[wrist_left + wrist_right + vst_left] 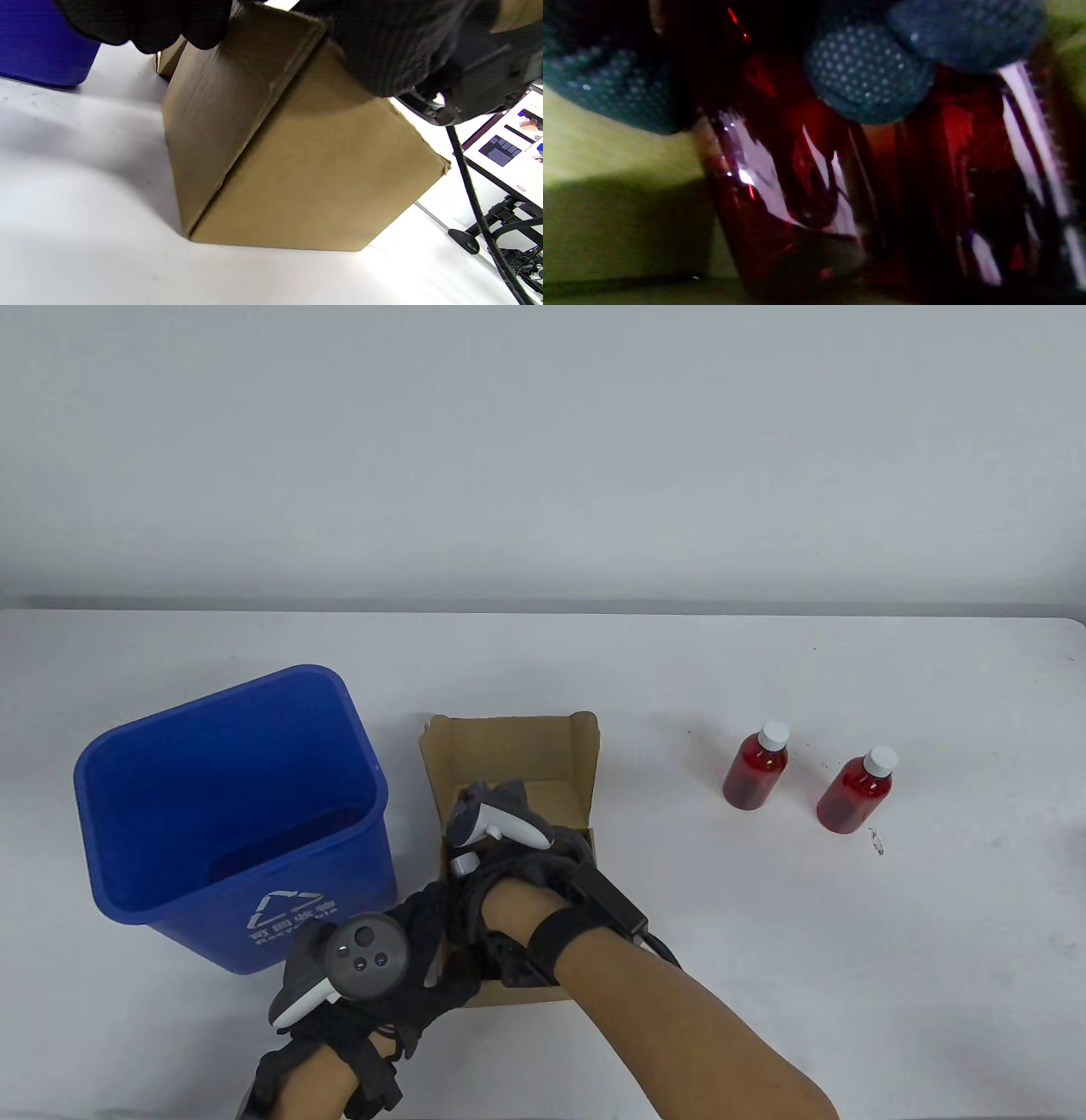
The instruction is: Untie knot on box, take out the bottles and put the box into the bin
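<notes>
White recycling triangle — unreadable characters beneath — on blue bin (170, 780)

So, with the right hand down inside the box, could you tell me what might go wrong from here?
1. The right hand reaches among two red bottles packed close together inside the cardboard box; lifting one could knock the other over.
2. The left hand only rests at the box's edge, so the box may lift with the bottle.
3. Two bottles on the table stand where the next would go; they could be bumped.

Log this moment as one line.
phase: unloading | right hand: inside box, fingers on bottle | left hand: steadying box | out: two bottles
</notes>
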{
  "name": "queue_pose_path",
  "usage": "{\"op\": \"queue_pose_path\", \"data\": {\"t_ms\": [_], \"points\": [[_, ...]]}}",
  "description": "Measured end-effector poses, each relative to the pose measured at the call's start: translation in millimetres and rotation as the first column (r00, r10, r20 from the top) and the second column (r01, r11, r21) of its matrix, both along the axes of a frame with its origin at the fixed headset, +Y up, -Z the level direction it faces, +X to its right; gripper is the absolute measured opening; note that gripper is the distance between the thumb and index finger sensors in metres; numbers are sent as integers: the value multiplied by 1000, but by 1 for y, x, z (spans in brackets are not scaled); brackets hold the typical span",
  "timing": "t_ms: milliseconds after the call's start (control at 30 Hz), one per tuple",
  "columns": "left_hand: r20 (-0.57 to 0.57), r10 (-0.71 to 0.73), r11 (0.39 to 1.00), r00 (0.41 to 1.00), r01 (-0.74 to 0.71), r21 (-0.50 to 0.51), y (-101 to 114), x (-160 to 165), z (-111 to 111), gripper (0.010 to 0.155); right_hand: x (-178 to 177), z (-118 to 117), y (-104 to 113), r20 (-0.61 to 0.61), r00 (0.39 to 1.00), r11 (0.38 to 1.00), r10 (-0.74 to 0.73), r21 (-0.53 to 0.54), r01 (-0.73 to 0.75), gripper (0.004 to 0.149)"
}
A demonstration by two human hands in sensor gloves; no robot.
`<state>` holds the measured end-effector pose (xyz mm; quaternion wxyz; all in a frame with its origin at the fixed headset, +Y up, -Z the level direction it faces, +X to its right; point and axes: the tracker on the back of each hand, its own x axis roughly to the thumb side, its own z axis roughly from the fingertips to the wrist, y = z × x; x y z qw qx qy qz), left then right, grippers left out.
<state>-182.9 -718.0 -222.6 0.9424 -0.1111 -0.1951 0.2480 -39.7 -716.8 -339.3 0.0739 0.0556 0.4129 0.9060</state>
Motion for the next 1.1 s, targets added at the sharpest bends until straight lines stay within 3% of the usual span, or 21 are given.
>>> {"op": "queue_pose_path", "data": {"t_ms": [333,667,867,1100], "points": [[2,-1,1000,1000,1,-1,0,0,1,101,36,13,55,-16,964,943,-265,204,263,82],[1,3,1000,1000,-3,-2,0,0,1,101,108,26,105,-55,930,828,-363,440,349,80],[0,5,1000,1000,-5,-5,0,0,1,101,170,27,119,-6,935,751,-355,594,289,80],[-1,10,1000,1000,-10,-9,0,0,0,101,243,21,110,113,934,708,-339,685,174,80]]}}
